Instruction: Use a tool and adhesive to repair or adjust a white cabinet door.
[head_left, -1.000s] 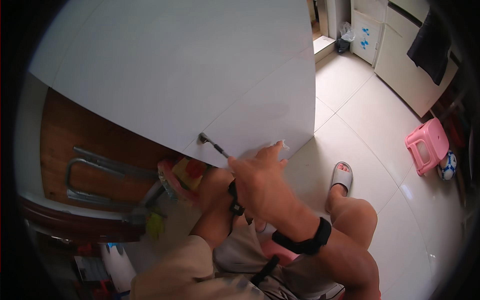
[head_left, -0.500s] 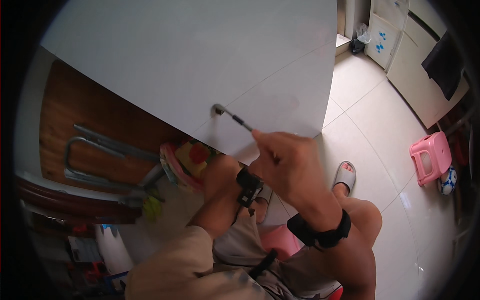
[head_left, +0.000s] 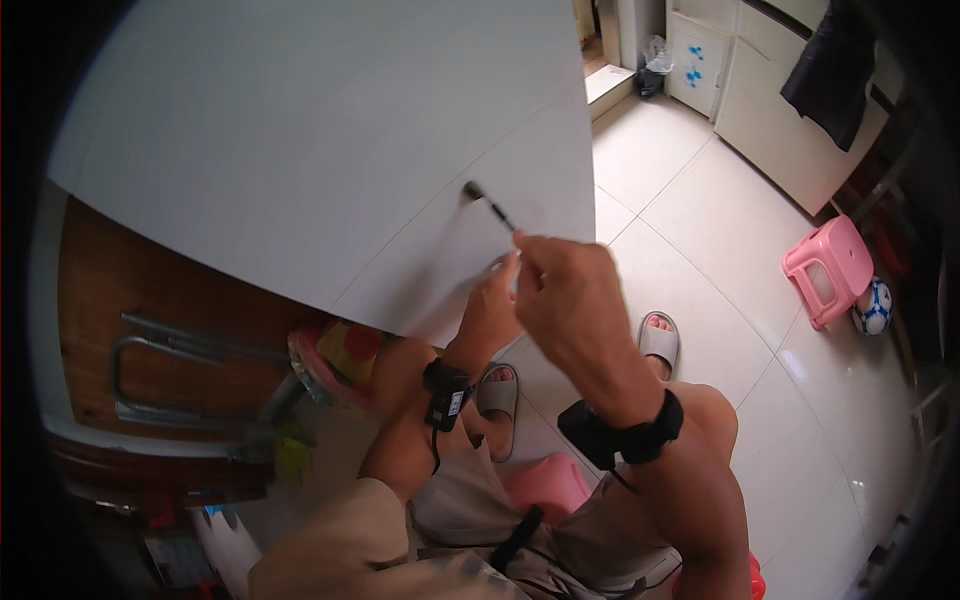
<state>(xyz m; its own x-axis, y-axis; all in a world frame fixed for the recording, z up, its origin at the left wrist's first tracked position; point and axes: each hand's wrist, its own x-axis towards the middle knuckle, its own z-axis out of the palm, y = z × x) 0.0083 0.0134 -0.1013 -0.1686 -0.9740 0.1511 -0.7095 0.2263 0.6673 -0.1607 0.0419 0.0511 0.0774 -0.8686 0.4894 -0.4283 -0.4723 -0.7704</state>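
My right hand is closed round the thin handle of a hammer-like tool. The tool's short dark head rests over or just above a large pale panel, near a faint seam; whether it touches cannot be told. Just left of that hand is my left hand, fingers stretched up toward the panel's lower part. Its fingertips are partly covered by the right hand, and I see nothing held in it. Both wrists carry black strapped devices.
A pink stool and a blue-and-white ball stand on the tiled floor at right. Left lies a brown wooden board with metal tube legs. A colourful bag is by my left knee; a pink seat sits between my legs.
The view has shifted, so the room sits further left. The tool's head has moved along the panel toward its right edge. My left hand has come up beside the right, its fingers now showing.
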